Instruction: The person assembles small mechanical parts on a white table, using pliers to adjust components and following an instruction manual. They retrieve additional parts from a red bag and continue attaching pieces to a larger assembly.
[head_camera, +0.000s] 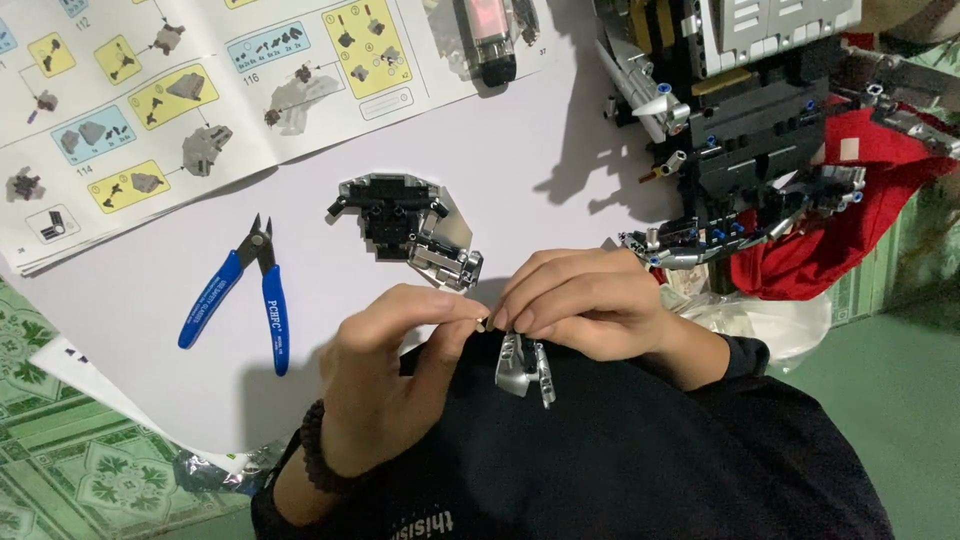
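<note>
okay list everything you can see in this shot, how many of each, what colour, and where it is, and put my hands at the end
Instruction booklet: one, white with blue and yellow step boxes, open at top left.
Side cutters: one, blue handles, on the white sheet at left.
Small brick assembly: one, black and silver, centre of the white sheet.
Large brick model: one, black, grey and silver with red cloth, top right.
Clear plastic bag: one, under the model at right.
White sheet: one, covering the work surface.
Green patterned floor: bottom left and right edge.
Silver brick piece: one, hanging under the right hand.
Left hand: one, dark bead bracelet at the wrist, fingertips pinching at centre.
Right hand: one, fingertips meeting the left hand's.
</note>
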